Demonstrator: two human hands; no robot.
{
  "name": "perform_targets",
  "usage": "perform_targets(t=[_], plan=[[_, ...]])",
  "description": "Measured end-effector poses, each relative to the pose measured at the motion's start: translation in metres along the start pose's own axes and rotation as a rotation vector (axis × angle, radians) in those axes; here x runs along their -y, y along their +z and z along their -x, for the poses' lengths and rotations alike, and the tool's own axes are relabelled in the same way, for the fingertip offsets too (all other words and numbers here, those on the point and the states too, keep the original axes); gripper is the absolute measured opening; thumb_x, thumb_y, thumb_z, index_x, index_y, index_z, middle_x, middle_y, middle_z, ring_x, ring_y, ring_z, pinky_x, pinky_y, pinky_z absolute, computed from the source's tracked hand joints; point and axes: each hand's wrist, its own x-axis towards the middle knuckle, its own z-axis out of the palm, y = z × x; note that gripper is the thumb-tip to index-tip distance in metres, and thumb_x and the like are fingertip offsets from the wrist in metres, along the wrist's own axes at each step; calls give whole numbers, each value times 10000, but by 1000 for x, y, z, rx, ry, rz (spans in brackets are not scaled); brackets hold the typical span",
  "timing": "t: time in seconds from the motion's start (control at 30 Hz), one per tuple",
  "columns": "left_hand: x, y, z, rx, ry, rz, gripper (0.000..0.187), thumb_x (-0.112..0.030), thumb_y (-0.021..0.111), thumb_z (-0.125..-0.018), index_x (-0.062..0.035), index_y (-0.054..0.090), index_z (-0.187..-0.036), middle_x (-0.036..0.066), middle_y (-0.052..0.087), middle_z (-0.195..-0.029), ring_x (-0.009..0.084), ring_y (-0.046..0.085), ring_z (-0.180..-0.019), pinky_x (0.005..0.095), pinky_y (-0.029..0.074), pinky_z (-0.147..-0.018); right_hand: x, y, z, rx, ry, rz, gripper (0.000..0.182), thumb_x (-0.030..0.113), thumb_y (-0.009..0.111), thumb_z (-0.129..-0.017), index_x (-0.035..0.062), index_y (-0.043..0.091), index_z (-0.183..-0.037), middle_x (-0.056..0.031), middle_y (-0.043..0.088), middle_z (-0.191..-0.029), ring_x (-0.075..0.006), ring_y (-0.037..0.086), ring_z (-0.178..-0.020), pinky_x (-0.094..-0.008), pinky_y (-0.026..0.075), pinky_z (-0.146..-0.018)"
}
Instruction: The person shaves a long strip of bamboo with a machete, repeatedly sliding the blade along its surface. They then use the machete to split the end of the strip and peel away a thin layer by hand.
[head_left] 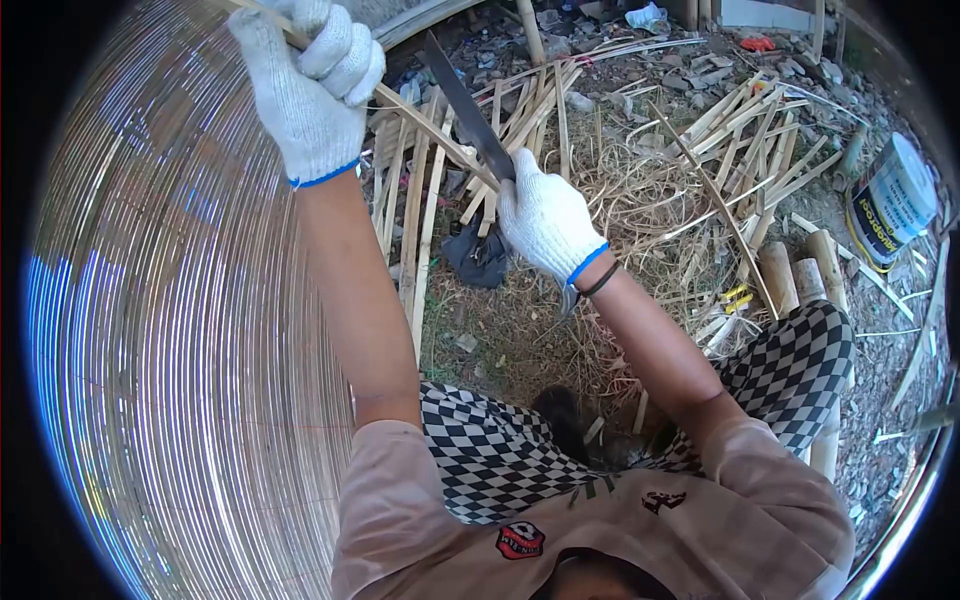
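Note:
My left hand [318, 105], in a white knit glove with a blue cuff, is raised at the upper left with its fingers wrapped round a long bamboo strip [428, 130]. The strip slants down to the right toward my other hand. My right hand [548, 218], gloved the same way, grips a machete [466, 108] whose dark blade points up and to the left. The lower end of the strip meets the blade close by the right fingers. The machete's handle is mostly hidden inside the glove.
A slatted bamboo screen [200, 340] fills the left side. Split bamboo strips [745, 140] lie in piles ahead, with curly shavings [640, 200] on the ground. Short bamboo posts [780, 278] and a paint bucket [893, 205] stand at the right. A dark cloth [475, 258] lies below the blade.

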Motion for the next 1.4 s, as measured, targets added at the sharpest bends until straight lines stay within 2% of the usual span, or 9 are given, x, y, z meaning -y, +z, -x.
perform_targets(t=[0.1, 0.23, 0.3, 0.63, 0.73, 0.8, 0.87, 0.93, 1.4], plan=[[-2, 1, -1, -22, 41, -62, 527, -634, 550, -984, -157, 528, -760, -61, 353, -575, 64, 328, -461, 216, 277, -419, 4, 4, -15, 12, -88, 73, 296, 189, 574, -955, -14, 486, -1152, -233, 653, -655, -443, 674, -627, -541, 542, -574], [10, -23, -6, -29, 114, 288, 469, -561, 391, -1081, -174, 451, -823, -90, 280, -558, 52, 237, -389, 243, 199, -327, 14, 16, -14, 42, -106, 108, 290, 182, 589, -948, -19, 477, -1124, -222, 644, -634, -436, 671, -607, -530, 541, -551], [-5, -6, 0, -225, 232, -88, 466, -548, 386, -1087, -171, 458, -822, -97, 280, -555, 45, 239, -382, 234, 202, -320, 18, 21, -16, 60, -109, 119, 295, 182, 593, -944, -21, 477, -1124, -220, 646, -636, -435, 675, -611, -527, 545, -555], [-21, -31, 6, -400, 298, -118, 461, -568, 440, -1065, -181, 477, -818, -100, 276, -549, 45, 228, -380, 233, 191, -321, 23, 46, -3, 64, -133, 261, 314, 190, 605, -950, -6, 487, -1166, -201, 654, -639, -411, 687, -616, -505, 548, -549], [-21, -37, 7, -338, 284, -143, 462, -571, 447, -1061, -179, 482, -819, -98, 283, -550, 53, 236, -380, 237, 196, -324, 14, 53, 10, 45, -120, 280, 298, 195, 606, -957, 14, 493, -1165, -193, 650, -626, -399, 683, -595, -502, 542, -536], [-11, -66, 3, -253, 138, 285, 459, -569, 446, -1062, -182, 484, -819, -96, 287, -550, 56, 245, -379, 240, 202, -324, 11, 53, 16, 4, -119, 276, 295, 198, 606, -958, 24, 496, -1170, -187, 648, -619, -388, 681, -581, -498, 538, -526], [-12, -65, 1, -255, 113, 297, 457, -571, 444, -1061, -185, 486, -820, -94, 291, -550, 58, 254, -380, 243, 207, -324, 6, 49, 25, 45, -115, 327, 295, 186, 601, -952, 4, 499, -1162, -182, 650, -624, -373, 678, -567, -491, 531, -514], [-19, -43, 4, -355, 214, -105, 456, -576, 443, -1060, -189, 489, -822, -92, 296, -550, 60, 263, -381, 245, 212, -325, 10, 42, 34, 55, -120, 354, 295, 178, 596, -947, -8, 502, -1155, -180, 652, -628, -370, 676, -561, -487, 530, -510], [-28, -64, 12, -312, 214, -39, 470, -582, 481, -1042, -193, 453, -780, -93, 264, -548, 56, 230, -389, 251, 187, -328, 29, 62, -37, 217, -264, 483, 342, 117, 657, -852, -62, 578, -1133, -199, 746, -839, -356, 757, -800, -456, 592, -659]])
